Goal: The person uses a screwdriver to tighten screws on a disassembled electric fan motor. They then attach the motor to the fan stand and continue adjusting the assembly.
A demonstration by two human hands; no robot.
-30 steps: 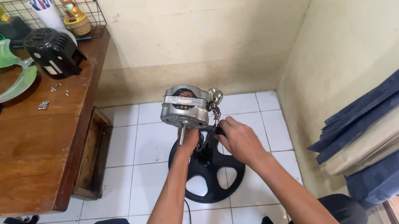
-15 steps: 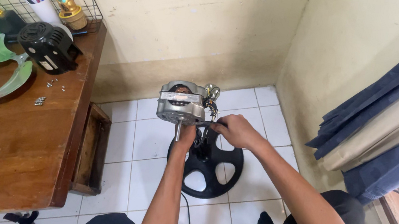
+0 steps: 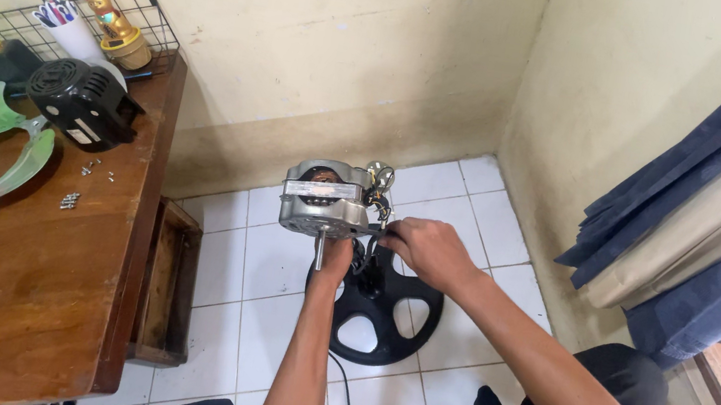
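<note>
While the left hand (image 3: 335, 258) grips the bare fan motor (image 3: 320, 197) from below, fingers closed on its underside by the downward shaft, the right hand (image 3: 427, 251) is pinched shut on a thin tool whose tip meets the motor's right side, just under a small cluster of gears (image 3: 379, 180). The motor is held up in the air above the white tiled floor (image 3: 219, 258), directly over a round black fan base (image 3: 383, 306) with spoke-like openings — a dark cable trails from there toward the person. To the left stands a wooden worktop (image 3: 35, 278) carrying a black motor cover (image 3: 85, 102), a pale green fan blade (image 3: 2, 149), a few loose screws (image 3: 89, 171) and a wire rack (image 3: 121, 19) at the back.
</note>
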